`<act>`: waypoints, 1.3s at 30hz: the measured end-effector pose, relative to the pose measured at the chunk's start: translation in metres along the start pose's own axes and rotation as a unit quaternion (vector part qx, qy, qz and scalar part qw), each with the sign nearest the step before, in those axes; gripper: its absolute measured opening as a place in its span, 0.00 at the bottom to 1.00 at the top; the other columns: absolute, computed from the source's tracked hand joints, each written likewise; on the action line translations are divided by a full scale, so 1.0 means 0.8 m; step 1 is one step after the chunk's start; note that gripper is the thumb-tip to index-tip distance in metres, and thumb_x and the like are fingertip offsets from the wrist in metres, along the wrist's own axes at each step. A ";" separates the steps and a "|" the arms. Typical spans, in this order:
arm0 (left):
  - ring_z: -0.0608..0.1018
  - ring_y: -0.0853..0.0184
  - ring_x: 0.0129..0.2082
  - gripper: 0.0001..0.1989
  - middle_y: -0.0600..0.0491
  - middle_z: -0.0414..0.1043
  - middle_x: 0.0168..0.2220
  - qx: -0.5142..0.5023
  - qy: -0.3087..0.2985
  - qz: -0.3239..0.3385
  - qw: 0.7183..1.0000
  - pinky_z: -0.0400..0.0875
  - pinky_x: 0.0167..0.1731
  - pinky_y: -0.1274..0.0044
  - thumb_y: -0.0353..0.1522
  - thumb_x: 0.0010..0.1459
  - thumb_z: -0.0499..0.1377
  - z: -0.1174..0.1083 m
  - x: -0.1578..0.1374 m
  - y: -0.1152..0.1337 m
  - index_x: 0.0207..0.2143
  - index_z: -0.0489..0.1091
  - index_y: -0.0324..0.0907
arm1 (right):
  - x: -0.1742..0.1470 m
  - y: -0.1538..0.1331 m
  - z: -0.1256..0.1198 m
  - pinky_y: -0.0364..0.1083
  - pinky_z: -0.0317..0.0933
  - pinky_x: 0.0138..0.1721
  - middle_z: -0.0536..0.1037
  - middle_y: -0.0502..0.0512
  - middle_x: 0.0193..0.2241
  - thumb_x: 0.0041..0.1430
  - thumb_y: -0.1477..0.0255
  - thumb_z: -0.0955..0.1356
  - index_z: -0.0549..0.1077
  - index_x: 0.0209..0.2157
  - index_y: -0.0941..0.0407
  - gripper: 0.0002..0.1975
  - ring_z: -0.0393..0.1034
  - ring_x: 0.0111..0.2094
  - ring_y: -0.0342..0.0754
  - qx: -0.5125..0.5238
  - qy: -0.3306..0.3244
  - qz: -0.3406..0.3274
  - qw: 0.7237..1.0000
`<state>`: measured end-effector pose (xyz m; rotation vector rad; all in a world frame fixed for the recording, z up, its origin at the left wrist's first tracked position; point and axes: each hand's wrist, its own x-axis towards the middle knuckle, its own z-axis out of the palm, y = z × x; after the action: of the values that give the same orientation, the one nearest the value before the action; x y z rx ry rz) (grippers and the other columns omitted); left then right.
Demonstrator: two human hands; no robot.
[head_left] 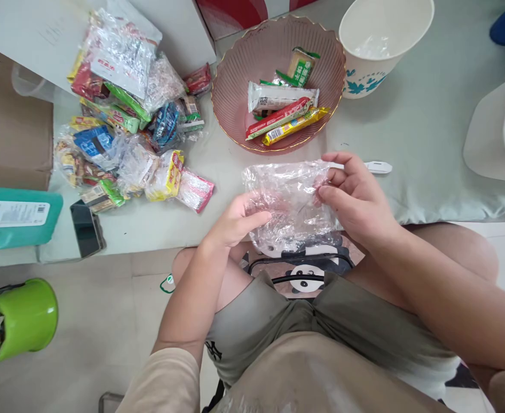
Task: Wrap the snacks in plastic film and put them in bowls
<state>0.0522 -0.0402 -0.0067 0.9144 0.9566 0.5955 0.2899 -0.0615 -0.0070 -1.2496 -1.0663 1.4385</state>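
Note:
Between my two hands a crinkled clear plastic bag (295,201) is stretched flat over the table's front edge. My left hand (241,221) is closed on its left side, thumb on top. At the bag's upper right corner, my right hand (355,198) pinches the film between thumb and fingers. Just beyond stands a pink ribbed bowl (230,109) with a gold wavy rim, holding several wrapped snacks, among them a red stick packet (278,119) and a yellow one (295,126). A white handled tool (379,167), partly behind my right hand, lies on the table.
A heap of wrapped snacks (127,126) covers the table's left side, near a phone (86,228) and a teal box (20,215). A white paper tub (368,74) with clear plastic inside stands behind right, a white handled container (493,126) farther right. A green bucket (28,315) is on the floor.

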 end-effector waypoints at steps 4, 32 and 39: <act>0.86 0.57 0.43 0.14 0.48 0.85 0.40 -0.037 0.013 -0.036 0.999 0.82 0.42 0.70 0.32 0.50 0.66 0.009 0.000 0.005 0.41 0.78 0.40 | 0.001 0.001 0.002 0.49 0.74 0.41 0.77 0.53 0.42 0.54 0.59 0.75 0.65 0.54 0.48 0.28 0.76 0.40 0.49 0.080 -0.032 0.037 0.996; 0.75 0.68 0.23 0.21 0.51 0.74 0.24 -0.049 0.055 0.056 0.996 0.73 0.22 0.76 0.50 0.52 0.61 -0.009 0.004 0.015 0.26 0.75 0.41 | 0.001 -0.006 -0.006 0.49 0.65 0.30 0.79 0.54 0.29 0.64 0.62 0.64 0.80 0.32 0.52 0.15 0.69 0.28 0.47 -0.003 -0.123 -0.005 0.992; 0.69 0.75 0.24 0.17 0.54 0.78 0.38 0.130 0.072 0.096 0.984 0.65 0.24 0.80 0.29 0.47 0.68 -0.006 0.002 0.000 0.42 0.77 0.43 | 0.003 -0.010 -0.012 0.57 0.68 0.53 0.81 0.57 0.44 0.61 0.62 0.70 0.80 0.29 0.52 0.11 0.75 0.48 0.56 -0.222 -0.080 -0.120 0.964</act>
<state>0.0485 -0.0369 -0.0083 1.2196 1.1000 0.7192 0.2998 -0.0571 -0.0008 -1.2672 -1.6577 1.1648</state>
